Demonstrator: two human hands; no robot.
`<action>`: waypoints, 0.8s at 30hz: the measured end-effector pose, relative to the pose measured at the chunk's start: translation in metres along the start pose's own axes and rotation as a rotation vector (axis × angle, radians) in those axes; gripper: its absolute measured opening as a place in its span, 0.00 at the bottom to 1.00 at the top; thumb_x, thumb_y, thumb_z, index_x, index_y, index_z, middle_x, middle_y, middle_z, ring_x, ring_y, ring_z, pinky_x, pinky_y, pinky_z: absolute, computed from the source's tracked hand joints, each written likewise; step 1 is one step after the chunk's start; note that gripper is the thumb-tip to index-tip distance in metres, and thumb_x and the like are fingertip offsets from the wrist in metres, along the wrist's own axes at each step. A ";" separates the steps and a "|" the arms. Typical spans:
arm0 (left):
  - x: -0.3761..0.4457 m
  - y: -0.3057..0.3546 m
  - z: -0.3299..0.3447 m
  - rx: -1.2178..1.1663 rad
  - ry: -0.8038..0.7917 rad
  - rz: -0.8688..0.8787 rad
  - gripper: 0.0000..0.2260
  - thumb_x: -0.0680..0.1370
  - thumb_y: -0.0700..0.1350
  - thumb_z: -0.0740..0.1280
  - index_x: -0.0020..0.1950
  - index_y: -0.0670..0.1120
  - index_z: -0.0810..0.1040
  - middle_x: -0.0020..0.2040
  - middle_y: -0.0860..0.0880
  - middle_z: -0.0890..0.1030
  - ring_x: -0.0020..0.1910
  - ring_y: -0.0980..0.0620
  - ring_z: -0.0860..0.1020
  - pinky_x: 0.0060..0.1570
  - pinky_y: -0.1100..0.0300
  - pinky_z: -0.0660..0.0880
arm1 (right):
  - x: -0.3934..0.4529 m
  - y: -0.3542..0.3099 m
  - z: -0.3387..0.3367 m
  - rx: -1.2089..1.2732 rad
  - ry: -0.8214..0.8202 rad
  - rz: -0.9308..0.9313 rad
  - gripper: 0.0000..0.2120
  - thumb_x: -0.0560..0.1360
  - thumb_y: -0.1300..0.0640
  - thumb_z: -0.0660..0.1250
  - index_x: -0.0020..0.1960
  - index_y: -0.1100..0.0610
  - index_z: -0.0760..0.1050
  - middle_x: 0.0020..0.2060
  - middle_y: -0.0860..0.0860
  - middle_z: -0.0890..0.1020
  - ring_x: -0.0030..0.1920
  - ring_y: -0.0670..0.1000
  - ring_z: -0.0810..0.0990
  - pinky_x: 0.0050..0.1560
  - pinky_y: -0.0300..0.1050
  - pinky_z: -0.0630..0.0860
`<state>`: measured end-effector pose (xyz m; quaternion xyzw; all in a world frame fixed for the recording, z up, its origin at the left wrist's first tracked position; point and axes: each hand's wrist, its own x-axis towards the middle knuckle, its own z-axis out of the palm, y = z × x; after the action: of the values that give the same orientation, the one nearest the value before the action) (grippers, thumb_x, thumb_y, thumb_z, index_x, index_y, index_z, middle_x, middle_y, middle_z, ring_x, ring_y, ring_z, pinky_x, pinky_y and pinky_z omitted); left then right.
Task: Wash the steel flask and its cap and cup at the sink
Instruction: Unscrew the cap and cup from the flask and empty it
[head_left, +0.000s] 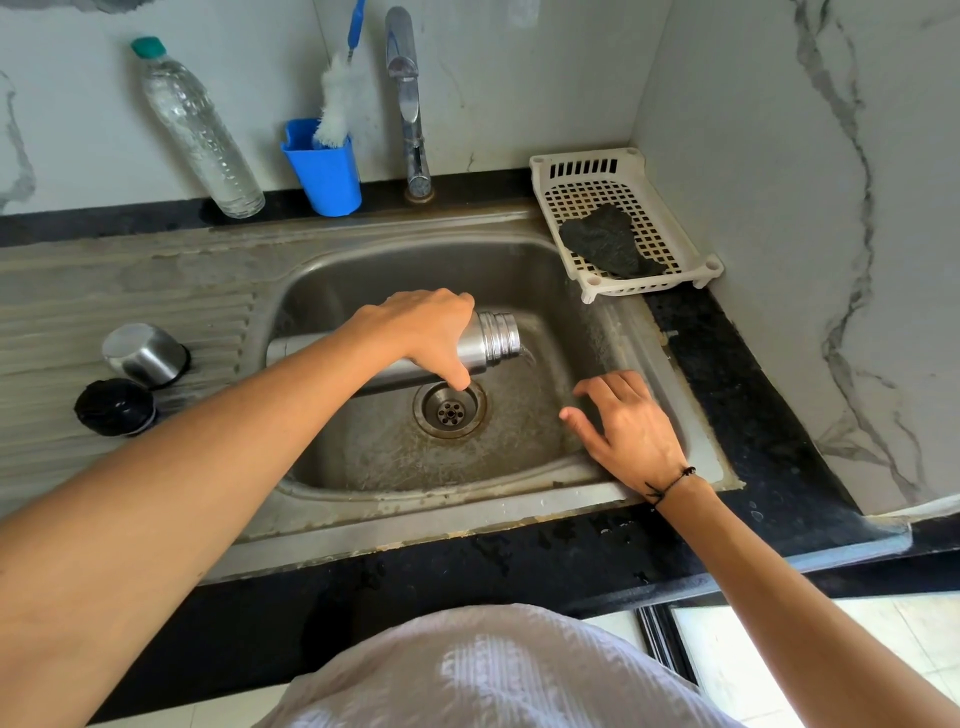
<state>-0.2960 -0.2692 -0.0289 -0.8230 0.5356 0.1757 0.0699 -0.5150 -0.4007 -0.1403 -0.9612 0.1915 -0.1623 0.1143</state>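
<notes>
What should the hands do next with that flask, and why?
Probably tip the steel flask further: the left hand holds it sideways over the steel sink, water trickling from its open mouth. The right hand hovers free.

The flask (488, 343) is brushed steel with a shinier, ribbed neck. The cup (145, 354) on the drainboard is satin steel; the cap (115, 406) beside it looks like matt black plastic. The sink (363, 519) is dull, scratched steel, stained brownish around the drain (450, 409). The tabletop (769, 415) is glossy black speckled stone. The faucet (408, 98) is polished chrome. The tray (623, 171) is cream perforated plastic holding a rough dark scouring pad (608, 244). The bottle (195, 130) is clear plastic.
</notes>
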 end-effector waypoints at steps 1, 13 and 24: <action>0.000 0.000 0.000 0.001 0.000 -0.002 0.24 0.66 0.53 0.75 0.51 0.43 0.68 0.39 0.48 0.71 0.33 0.51 0.72 0.29 0.57 0.68 | 0.000 0.000 0.000 -0.001 -0.001 -0.001 0.27 0.77 0.39 0.52 0.51 0.60 0.77 0.44 0.55 0.81 0.51 0.57 0.76 0.45 0.48 0.76; -0.001 0.000 0.000 0.004 -0.001 0.001 0.22 0.66 0.53 0.75 0.46 0.45 0.66 0.38 0.48 0.71 0.32 0.52 0.70 0.28 0.58 0.67 | 0.000 0.000 -0.001 0.000 -0.010 0.005 0.26 0.76 0.40 0.52 0.51 0.60 0.77 0.45 0.55 0.80 0.52 0.57 0.76 0.45 0.49 0.76; -0.003 0.000 0.000 0.012 -0.001 -0.007 0.22 0.65 0.53 0.75 0.48 0.45 0.67 0.39 0.48 0.72 0.33 0.51 0.71 0.29 0.57 0.67 | 0.000 0.000 -0.001 0.000 -0.036 0.020 0.27 0.76 0.39 0.51 0.52 0.60 0.77 0.46 0.55 0.80 0.53 0.57 0.75 0.47 0.50 0.76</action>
<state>-0.2969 -0.2668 -0.0280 -0.8244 0.5338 0.1726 0.0757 -0.5152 -0.4011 -0.1396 -0.9621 0.1989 -0.1438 0.1192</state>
